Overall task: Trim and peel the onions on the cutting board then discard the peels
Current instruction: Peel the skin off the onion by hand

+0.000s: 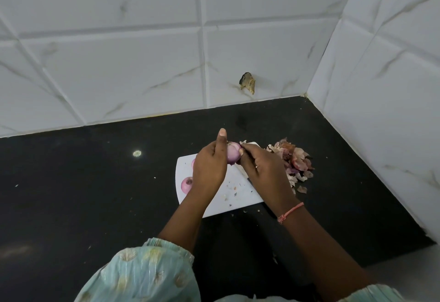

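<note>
The onion in work is pale pink-purple, glossy and mostly stripped of its dry skin, with a darker trimmed end turned up and away toward the wall, so its long axis runs roughly from the person outward. It is held in the air just above the far edge of the white cutting board. The left hand grips it from the left, fingers curled round it and the thumb sticking straight up beyond it. The right hand is closed against the onion's right side, thumb tip pressed to the skin; a scrap of papery peel shows at its fingertips. A dark strip under this hand may be a knife, but it is too covered to tell.

Much of the onion is hidden between the two hands. On the board's left part lies a peeled onion, its dark root end facing up, half covered by the left wrist; a sliver of another onion peeks out beside the left hand. Crumbs of skin dot the board.

Just right of the board, a heap of peels in brown, pink and cream sits on the black counter. White marbled wall tiles stand behind, and a pink thread bracelet circles the right wrist.
</note>
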Demonstrator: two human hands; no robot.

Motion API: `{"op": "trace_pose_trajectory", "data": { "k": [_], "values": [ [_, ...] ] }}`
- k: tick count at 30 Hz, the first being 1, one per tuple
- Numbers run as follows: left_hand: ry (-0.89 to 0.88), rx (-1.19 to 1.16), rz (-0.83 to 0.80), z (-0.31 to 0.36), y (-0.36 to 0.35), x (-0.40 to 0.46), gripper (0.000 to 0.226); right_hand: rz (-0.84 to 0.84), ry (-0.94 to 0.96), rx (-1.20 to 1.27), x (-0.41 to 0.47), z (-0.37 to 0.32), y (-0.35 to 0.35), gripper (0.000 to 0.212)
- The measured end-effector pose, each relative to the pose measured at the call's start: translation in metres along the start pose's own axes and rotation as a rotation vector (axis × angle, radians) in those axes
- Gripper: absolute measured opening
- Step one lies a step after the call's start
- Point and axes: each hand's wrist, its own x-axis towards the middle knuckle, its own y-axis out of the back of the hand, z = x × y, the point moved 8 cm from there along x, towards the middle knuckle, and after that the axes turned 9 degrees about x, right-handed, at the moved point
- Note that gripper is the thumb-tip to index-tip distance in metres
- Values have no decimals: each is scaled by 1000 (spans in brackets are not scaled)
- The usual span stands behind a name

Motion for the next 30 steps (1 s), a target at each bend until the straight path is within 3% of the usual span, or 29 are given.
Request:
{"op": "trace_pose_trajectory", "data": {
  "k": [7,11,19,30],
  "values": [
    [-14,50,24,-2,4,2,59,20,-125,154,-2,9,-3,25],
    [-106,112,31,4,7,-3,59,-73,-220,236,4,13,-12,31],
    [-168,200,96,8,9,-6,49,-110,-156,-9,2,11,-22,32],
    [-98,229,18,8,2,-4,49,-118,-194,-62,7,17,-24,16]
  ]
}}
